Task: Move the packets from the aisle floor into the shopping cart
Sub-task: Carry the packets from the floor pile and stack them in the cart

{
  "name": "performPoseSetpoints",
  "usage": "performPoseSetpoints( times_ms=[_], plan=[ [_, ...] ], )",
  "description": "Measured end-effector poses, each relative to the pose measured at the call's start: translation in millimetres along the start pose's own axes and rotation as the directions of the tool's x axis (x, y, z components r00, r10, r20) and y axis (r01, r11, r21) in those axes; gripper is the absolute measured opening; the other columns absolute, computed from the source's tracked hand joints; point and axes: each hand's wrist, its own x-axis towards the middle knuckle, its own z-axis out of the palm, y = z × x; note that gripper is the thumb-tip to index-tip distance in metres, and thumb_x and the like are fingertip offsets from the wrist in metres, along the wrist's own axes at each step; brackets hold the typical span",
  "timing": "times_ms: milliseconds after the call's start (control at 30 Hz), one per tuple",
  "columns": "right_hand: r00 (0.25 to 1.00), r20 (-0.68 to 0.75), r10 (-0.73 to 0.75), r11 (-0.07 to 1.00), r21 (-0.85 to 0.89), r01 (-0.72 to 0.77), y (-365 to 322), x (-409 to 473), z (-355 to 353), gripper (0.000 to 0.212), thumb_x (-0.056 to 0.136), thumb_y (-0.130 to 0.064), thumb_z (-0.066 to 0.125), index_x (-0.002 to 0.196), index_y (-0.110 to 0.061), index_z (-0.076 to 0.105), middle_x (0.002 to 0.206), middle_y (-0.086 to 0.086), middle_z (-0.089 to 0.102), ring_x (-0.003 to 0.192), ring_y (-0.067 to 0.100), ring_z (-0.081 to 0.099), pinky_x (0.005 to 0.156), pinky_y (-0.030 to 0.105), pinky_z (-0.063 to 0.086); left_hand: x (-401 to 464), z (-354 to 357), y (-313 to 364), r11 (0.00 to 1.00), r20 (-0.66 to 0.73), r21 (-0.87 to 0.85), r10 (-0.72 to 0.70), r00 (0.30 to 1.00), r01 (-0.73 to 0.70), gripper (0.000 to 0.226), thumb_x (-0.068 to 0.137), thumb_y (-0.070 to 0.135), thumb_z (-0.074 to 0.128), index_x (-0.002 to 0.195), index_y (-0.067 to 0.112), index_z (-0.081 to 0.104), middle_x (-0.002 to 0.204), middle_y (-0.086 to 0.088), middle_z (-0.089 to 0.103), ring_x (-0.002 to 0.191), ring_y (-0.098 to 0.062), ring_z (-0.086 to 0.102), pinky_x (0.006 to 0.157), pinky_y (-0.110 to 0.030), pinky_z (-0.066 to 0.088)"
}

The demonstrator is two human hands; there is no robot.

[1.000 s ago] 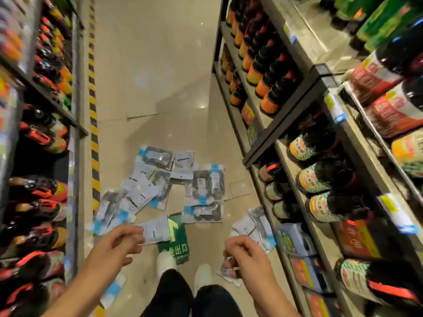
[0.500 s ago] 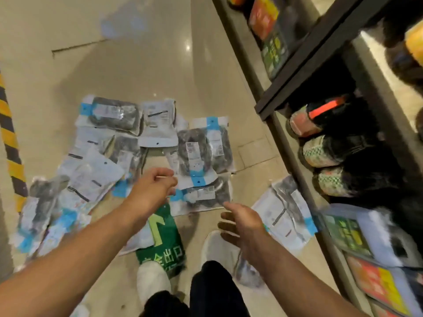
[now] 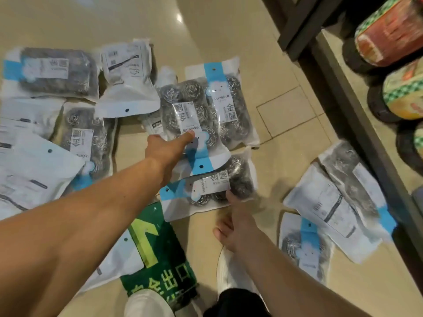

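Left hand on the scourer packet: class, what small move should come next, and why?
Probably pinch and lift. The left hand already rests on the middle packet, which overlaps the lower packet that the right hand touches. No cart is in view.

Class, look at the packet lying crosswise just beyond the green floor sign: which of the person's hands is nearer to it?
Right. The right hand touches that packet's near edge with a fingertip. The left hand is beyond it, gripping the next packet up.
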Motion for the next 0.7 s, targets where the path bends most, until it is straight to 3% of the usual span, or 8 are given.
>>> performPoseSetpoints(
  times_ms=[67,167,267,367,433,533,600,700],
  plan=[
    [0.999,-0.044,-0.010,0.999,-0.045,0.008,-3.1,9.0,5.6,0.047,0.070,-0.059,0.088,0.082,-0.025,0.058,0.070,-0.004,0.052,0.054,0.015,0.041,0.069,0.035,0.046,14.4,-2.2,-2.8,1.000,-0.003,0.023,0.011,1.000,-0.011,0.100,0.051,0.061,0.093,0.126,0.006,0.057,0.113,-0.010,0.071,0.093,-0.030,0.072,0.073,-0.037,0.061],
    [1.000,-0.029,-0.002,0.999,-0.046,0.001,-14.2,11.6,17.0,0.046,0.072,-0.056,0.088,0.077,-0.022,0.057,0.067,-0.006,0.054,0.051,0.011,0.042,0.058,0.029,0.039,21.6,-3.6,1.8,1.000,0.003,-0.016,0.024,1.000,-0.024,0.085,0.055,0.046,0.098,0.118,0.002,0.063,0.105,-0.013,0.075,0.082,-0.027,0.074,0.057,-0.032,0.061],
    [1.000,0.008,-0.016,1.000,0.017,0.016,-16.9,9.8,23.1,0.042,0.078,-0.046,0.087,0.100,-0.016,0.068,0.086,-0.002,0.065,0.067,0.014,0.055,0.063,0.030,0.049,12.4,-9.2,7.9,0.996,0.051,-0.087,-0.014,0.999,0.018,0.040,0.080,0.023,0.090,0.104,-0.001,0.070,0.091,-0.012,0.077,0.063,-0.022,0.074,0.051,-0.031,0.060],
    [0.991,-0.017,-0.135,0.991,0.008,0.135,-10.0,0.1,13.3,0.042,0.083,-0.021,0.086,0.117,-0.006,0.068,0.106,0.014,0.077,0.087,0.027,0.072,0.087,0.043,0.063,-9.8,-26.6,15.7,0.989,0.165,-0.104,-0.084,0.983,0.102,0.018,0.090,0.012,0.079,0.100,0.000,0.070,0.066,-0.006,0.076,0.044,-0.015,0.070,0.040,-0.024,0.054],
    [0.956,-0.126,-0.264,0.959,-0.138,0.247,-8.4,-17.5,2.2,0.056,0.068,-0.019,0.093,0.115,-0.005,0.066,0.099,0.017,0.076,0.087,0.032,0.075,0.085,0.050,0.064,-28.6,-43.8,18.1,0.990,0.222,-0.085,-0.091,0.971,0.112,0.020,0.091,0.011,0.078,0.106,-0.002,0.072,0.075,-0.008,0.080,0.058,-0.019,0.076,0.051,-0.029,0.060],
    [0.858,-0.132,-0.496,0.813,-0.418,0.405,-9.7,-54.2,-17.6,0.068,0.043,-0.031,0.092,0.104,-0.012,0.067,0.088,0.009,0.075,0.083,0.031,0.074,0.079,0.053,0.064,-57.9,-70.3,18.9,0.993,0.266,-0.073,-0.070,0.961,0.092,0.034,0.088,0.008,0.079,0.119,-0.002,0.069,0.104,-0.017,0.080,0.092,-0.032,0.079,0.089,-0.046,0.063],
    [0.816,-0.082,-0.572,0.719,-0.528,0.451,-9.2,-96.5,-30.7,0.050,0.061,-0.031,0.088,0.103,-0.016,0.065,0.094,0.004,0.074,0.088,0.028,0.071,0.078,0.043,0.062,-87.5,-88.9,19.7,0.996,0.277,-0.057,-0.053,0.959,0.072,0.036,0.087,0.008,0.080,0.121,0.001,0.069,0.107,-0.018,0.079,0.098,-0.033,0.078,0.096,-0.047,0.060],
    [0.770,-0.049,-0.637,0.655,-0.561,0.506,-7.5,-167.4,-53.5,0.032,0.081,-0.027,0.079,0.109,-0.020,0.066,0.099,0.002,0.070,0.091,0.026,0.065,0.068,0.027,0.051,-145.6,-117.0,25.3,1.000,0.265,-0.014,-0.008,0.964,0.012,0.033,0.085,0.012,0.082,0.116,0.007,0.071,0.103,-0.012,0.081,0.095,-0.031,0.078,0.094,-0.047,0.061]
  ],
)
